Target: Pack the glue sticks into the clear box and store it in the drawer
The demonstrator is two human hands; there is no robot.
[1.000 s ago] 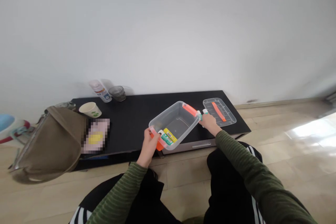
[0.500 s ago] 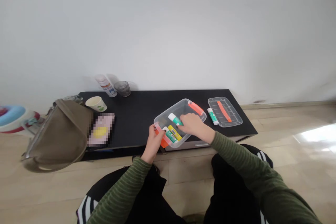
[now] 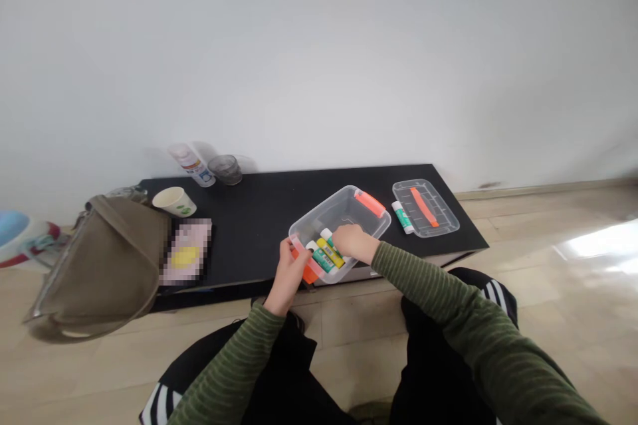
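A clear plastic box (image 3: 319, 212) with orange latches stands tilted on the black cabinet, near its front edge. My left hand (image 3: 292, 272) is closed on the box's left rim, by the orange latch. Down inside the box, my right hand (image 3: 351, 241) is closed on a green-and-white glue stick (image 3: 326, 234), mostly covered by my fingers. Beside it in the box lie a yellow glue stick (image 3: 331, 253) and another green-and-white glue stick (image 3: 321, 257). A further glue stick (image 3: 403, 217) lies on the cabinet, touching or close to the clear lid (image 3: 433, 212) with its orange handle.
On the black cabinet (image 3: 264, 212) stand a spray can (image 3: 194, 166), a dark glass (image 3: 225, 170) and a paper cup (image 3: 174, 202). A pixelated pink packet (image 3: 187, 252) lies near a brown bag (image 3: 107, 259) at the left end. A white wall rises behind.
My right hand has moved lower and left with the glue stick, bringing it beside the yellow one. My left hand still holds the rim. The view has shifted slightly.
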